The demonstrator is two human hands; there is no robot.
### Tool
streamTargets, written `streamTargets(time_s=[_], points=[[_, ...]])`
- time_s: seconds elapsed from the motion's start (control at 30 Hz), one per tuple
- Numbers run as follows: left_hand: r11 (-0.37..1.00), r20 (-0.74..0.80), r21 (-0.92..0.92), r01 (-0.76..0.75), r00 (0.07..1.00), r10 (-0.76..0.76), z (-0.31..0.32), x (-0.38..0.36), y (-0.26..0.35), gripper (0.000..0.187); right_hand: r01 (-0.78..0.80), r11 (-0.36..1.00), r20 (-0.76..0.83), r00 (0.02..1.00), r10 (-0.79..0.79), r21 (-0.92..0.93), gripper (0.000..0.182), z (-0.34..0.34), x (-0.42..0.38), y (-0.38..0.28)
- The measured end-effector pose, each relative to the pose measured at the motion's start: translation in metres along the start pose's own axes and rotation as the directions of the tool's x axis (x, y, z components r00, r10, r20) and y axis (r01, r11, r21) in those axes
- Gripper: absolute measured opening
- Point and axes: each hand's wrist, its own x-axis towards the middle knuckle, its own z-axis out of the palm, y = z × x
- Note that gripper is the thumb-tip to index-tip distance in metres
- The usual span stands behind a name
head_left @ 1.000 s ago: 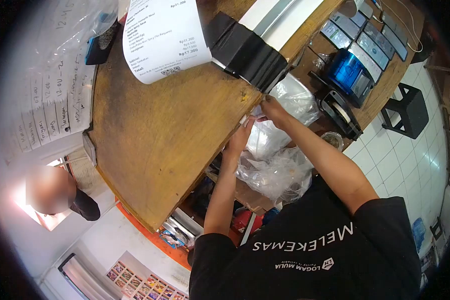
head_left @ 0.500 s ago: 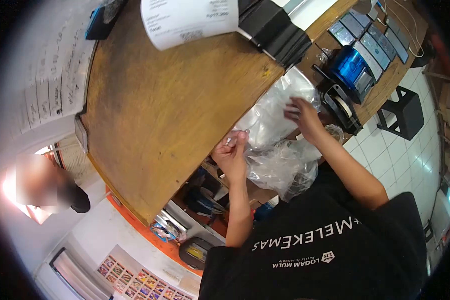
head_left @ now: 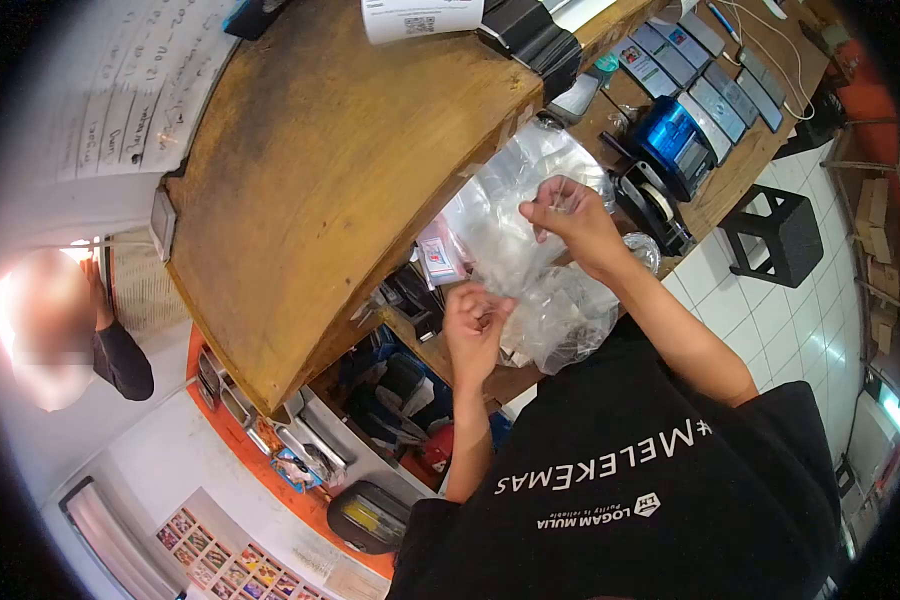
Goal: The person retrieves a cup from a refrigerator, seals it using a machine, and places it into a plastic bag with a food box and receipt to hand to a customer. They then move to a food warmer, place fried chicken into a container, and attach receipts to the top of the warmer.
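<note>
Clear plastic bag (head_left: 505, 215), head view: it hung below the wooden counter's (head_left: 320, 190) edge, at the frame's one o'clock. I saw the right hand (head_left: 570, 215) pinching its upper edge and the left hand (head_left: 475, 325), at the bag's seven o'clock, curled in a pinch on its lower edge. I judged the step as separating one bag from the crumpled bags (head_left: 570, 320); next calls for opening its mouth. A tape dispenser (head_left: 655, 205) stood at three o'clock.

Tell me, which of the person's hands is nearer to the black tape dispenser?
The right hand, which pinches the clear plastic bag just beside the tape dispenser. The left hand is lower, farther from it, at the bag's near edge.
</note>
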Motion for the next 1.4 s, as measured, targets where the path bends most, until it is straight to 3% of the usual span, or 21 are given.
streamTargets(time_s=[0.03,0.07,0.1,0.13,0.17,0.23,0.27,0.3,0.37,0.4,0.53,0.6,0.67,0.73,0.8,0.97,1.03,1.3,1.33,1.37,1.4], points=[[0.990,0.203,0.118,0.082,0.973,-0.105,-0.008,0.002,0.006,0.037,0.010,1.000,0.003,1.000,-0.010,-0.008,0.022,0.002,-0.009,-0.008],[0.955,0.326,0.293,0.034,0.936,-0.133,-0.014,0.009,0.007,0.043,-0.072,0.972,0.023,0.997,0.079,-0.222,0.027,0.004,-0.020,-0.019],[0.961,0.326,0.274,0.029,0.938,-0.121,-0.011,0.016,0.005,0.043,-0.151,0.889,0.019,0.984,0.176,-0.432,0.033,0.006,-0.031,-0.027],[0.990,0.365,0.140,-0.036,0.931,-0.018,0.000,0.028,0.014,0.043,-0.091,0.831,0.105,0.979,0.177,-0.548,0.043,0.010,-0.040,-0.031],[0.995,0.384,0.000,-0.099,0.919,0.091,0.008,0.038,0.017,0.043,-0.090,0.815,0.107,0.977,0.183,-0.573,0.043,0.009,-0.045,-0.026],[0.997,0.397,-0.073,-0.035,0.916,0.062,0.023,0.053,0.006,0.040,0.244,0.530,0.231,0.969,-0.090,-0.812,0.046,0.004,-0.056,-0.010],[0.992,0.430,-0.120,0.026,0.903,0.028,0.030,0.058,0.004,0.037,0.270,0.412,0.229,0.962,-0.147,-0.870,0.047,0.005,-0.063,-0.011],[0.989,0.428,-0.145,0.016,0.902,0.048,0.033,0.058,0.005,0.037,0.275,0.387,0.236,0.961,-0.147,-0.880,0.047,0.007,-0.071,-0.017],[0.982,0.295,-0.182,0.055,0.955,0.002,0.035,0.054,0.017,0.023,0.004,0.701,0.076,0.995,0.072,-0.714,0.039,0.014,-0.085,-0.030],[0.975,0.230,-0.221,0.032,0.973,0.020,0.036,0.048,0.023,0.022,0.038,0.838,0.122,0.992,0.034,-0.544,0.024,0.011,-0.089,-0.026],[0.992,0.261,-0.123,-0.002,0.965,0.035,0.017,0.037,0.008,0.026,0.078,0.827,0.125,0.992,-0.010,-0.557,0.016,0.011,-0.100,-0.025],[0.998,0.251,-0.056,0.022,0.968,-0.007,0.013,0.034,0.004,0.025,0.084,0.764,0.094,0.995,-0.031,-0.640,0.017,0.017,-0.106,-0.022],[0.992,0.235,-0.124,-0.004,0.971,0.033,0.011,0.020,0.027,0.021,0.092,0.728,0.086,0.995,-0.046,-0.679,0.017,0.023,-0.108,-0.022],[0.982,0.207,-0.190,-0.021,0.976,0.061,0.004,0.010,0.035,0.016,0.318,0.510,0.228,0.945,-0.233,-0.799,0.018,0.030,-0.109,-0.023],[0.999,0.253,-0.037,-0.034,0.966,0.042,-0.012,0.004,0.034,0.014,0.317,0.485,0.278,0.948,-0.154,-0.815,0.018,0.032,-0.111,-0.028],[0.999,0.295,-0.003,-0.039,0.955,0.038,-0.029,-0.021,0.023,0.020,0.360,0.499,0.435,0.899,0.039,-0.788,0.019,0.044,-0.108,-0.034],[0.980,0.361,-0.192,0.050,0.932,0.023,-0.028,-0.033,0.025,0.022,0.421,0.469,0.506,0.860,0.066,-0.776,0.020,0.053,-0.106,-0.042],[0.971,0.337,-0.228,0.074,0.941,0.007,-0.018,-0.053,0.046,0.026,0.570,0.311,0.629,0.765,0.138,-0.761,0.016,0.056,-0.097,-0.063],[0.978,0.229,-0.208,-0.002,0.972,0.051,-0.013,-0.050,0.037,0.027,0.752,0.024,0.735,0.650,-0.191,-0.659,0.016,0.059,-0.101,-0.064],[0.981,0.123,-0.178,-0.076,0.988,0.099,-0.006,-0.048,0.031,0.028,0.775,-0.309,0.804,0.396,-0.443,-0.552,0.015,0.060,-0.108,-0.065],[0.983,0.126,-0.167,-0.078,0.987,0.100,0.003,-0.048,0.026,0.028,0.724,-0.275,0.734,0.447,-0.511,-0.633,0.016,0.058,-0.120,-0.066]])
